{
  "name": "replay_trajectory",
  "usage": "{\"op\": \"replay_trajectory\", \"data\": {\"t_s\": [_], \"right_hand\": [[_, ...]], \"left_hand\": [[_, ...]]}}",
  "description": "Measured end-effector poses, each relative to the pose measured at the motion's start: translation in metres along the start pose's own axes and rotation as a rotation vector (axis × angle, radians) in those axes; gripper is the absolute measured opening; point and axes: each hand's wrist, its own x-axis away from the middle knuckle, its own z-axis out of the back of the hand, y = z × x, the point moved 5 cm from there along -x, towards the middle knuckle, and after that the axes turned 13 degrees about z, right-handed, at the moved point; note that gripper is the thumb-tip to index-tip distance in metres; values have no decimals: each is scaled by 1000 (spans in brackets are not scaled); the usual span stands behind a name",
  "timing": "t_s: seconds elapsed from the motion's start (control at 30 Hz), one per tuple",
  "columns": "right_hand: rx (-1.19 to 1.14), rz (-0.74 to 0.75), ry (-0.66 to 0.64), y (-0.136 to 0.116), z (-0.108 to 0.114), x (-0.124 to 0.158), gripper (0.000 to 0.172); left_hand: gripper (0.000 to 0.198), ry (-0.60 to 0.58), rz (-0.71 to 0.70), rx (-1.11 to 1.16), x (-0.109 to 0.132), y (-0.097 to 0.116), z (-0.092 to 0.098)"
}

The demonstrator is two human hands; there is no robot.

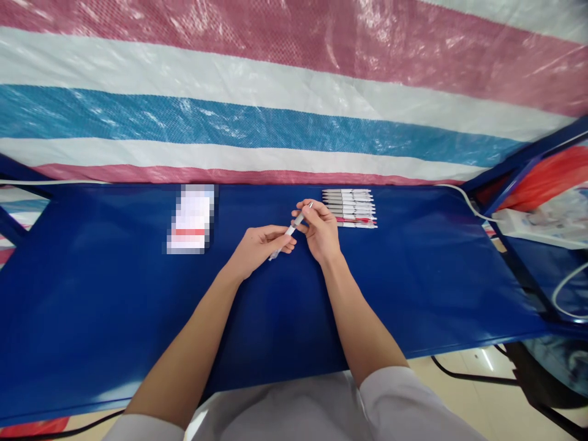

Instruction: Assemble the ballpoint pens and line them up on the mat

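Both my hands hold one white pen (294, 226) above the middle of the blue table (114, 294). My left hand (260, 245) grips its lower end, fingers curled round the barrel. My right hand (319, 229) pinches the upper part near the tip, which points up and to the right. Just right of my right hand a row of several white pens (351, 207) lies side by side on the table, with one red refill or pen among them.
A blurred white card or packet (190, 218) lies on the table at the back left. A striped tarp (275, 92) hangs behind. To the right are a white cable (473, 205), a power strip (517, 222) and a blue frame.
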Motion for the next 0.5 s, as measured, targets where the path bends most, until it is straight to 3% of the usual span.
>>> {"op": "replay_trajectory", "data": {"t_s": [0.27,0.5], "right_hand": [[52,37,81,1,6,-1,24],[20,15,35,-1,1,1,35]], "left_hand": [[35,181,-92,-108,1,2,3],[40,-64,24,1,2,1,-5]]}}
